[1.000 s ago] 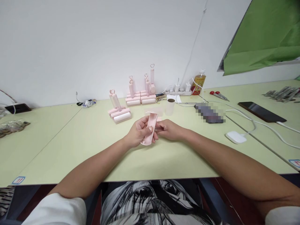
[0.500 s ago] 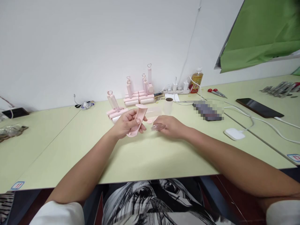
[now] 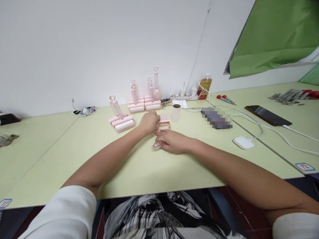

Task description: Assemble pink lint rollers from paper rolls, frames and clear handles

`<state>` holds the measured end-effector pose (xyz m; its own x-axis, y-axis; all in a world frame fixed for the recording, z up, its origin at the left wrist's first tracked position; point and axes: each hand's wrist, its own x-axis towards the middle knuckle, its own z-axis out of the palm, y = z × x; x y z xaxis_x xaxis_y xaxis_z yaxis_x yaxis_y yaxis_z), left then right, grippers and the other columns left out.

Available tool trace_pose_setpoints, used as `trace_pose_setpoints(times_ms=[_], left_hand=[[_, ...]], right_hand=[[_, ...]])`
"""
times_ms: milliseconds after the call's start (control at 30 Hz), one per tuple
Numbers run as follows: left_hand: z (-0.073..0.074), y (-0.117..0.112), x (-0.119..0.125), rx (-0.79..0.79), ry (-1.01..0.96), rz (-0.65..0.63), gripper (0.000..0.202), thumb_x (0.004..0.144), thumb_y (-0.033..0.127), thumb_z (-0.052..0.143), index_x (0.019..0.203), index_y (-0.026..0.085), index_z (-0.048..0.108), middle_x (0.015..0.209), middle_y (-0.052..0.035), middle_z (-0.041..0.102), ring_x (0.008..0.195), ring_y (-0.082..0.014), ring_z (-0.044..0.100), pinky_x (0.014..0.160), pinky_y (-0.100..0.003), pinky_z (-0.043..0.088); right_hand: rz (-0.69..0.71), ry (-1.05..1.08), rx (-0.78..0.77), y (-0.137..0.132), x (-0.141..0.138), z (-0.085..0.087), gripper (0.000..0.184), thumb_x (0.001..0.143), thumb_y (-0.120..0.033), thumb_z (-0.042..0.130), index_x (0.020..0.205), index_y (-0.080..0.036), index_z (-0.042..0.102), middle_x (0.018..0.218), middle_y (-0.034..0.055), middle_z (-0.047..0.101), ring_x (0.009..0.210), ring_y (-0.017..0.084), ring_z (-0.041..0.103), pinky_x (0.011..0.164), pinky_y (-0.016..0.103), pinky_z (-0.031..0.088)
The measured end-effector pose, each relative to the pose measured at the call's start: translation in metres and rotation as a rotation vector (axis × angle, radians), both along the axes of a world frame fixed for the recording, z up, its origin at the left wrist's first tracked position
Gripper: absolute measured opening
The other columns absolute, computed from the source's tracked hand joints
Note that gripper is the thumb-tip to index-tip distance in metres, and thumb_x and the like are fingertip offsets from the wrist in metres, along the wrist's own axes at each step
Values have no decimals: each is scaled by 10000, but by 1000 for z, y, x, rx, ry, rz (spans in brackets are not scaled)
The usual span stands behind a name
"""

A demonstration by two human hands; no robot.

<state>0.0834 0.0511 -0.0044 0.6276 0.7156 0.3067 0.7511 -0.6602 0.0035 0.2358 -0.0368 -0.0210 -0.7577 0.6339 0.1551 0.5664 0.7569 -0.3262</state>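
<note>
Fingers of the right hand (image 3: pixel 175 141) curl around a clear plastic rod-shaped piece (image 3: pixel 157 145) over a pale green tabletop (image 3: pixel 124 166), while the left hand (image 3: pixel 149 122), its grip hidden, rests beside a pale pink plastic shell (image 3: pixel 164 124). Positioning loose parts appears the step in hand; the next move seems to need a sure hold on the shell.

White wall (image 3: pixel 99 43), green cloth (image 3: pixel 276 36) hanging upper right — pale green tabletop (image 3: pixel 129 179), dark red floor (image 3: pixel 249 214)
</note>
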Motion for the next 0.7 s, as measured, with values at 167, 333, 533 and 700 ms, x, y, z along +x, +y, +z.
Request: trace_pose_setpoints(times_ms=[167,333,533,700], left_hand=[[-13,-2,7,55,109,39,204,805,185,526,864,120,710,883,-138,631,878,-270,578,748,-383,415],[-17,3,6,66,120,42,193,823,219,536,872,128,700,892,-131,631,886,-270,568,747,-382,403],[-14,3,1,25,-34,7,200,858,257,515,877,151,683,889,-114,616,899,-253,559,794,-374,410],[8,-27,-21,-291,-401,-98,377,968,380,337,850,155,616,794,-58,600,776,-185,552,713,-313,432]], right_hand=[[-16,-15,21,0,1,0,60,799,-154,573,816,-160,630,893,93,629,856,228,550,764,322,390],[-40,-11,48,8,1,-2,89,793,-139,561,832,-156,640,893,94,642,857,224,548,767,322,390],[-44,-7,46,11,2,1,96,780,-131,579,847,-148,646,960,117,641,923,246,558,801,340,411],[-112,9,142,3,4,10,176,791,-103,538,906,-154,661,1053,127,657,990,258,572,834,340,402]])
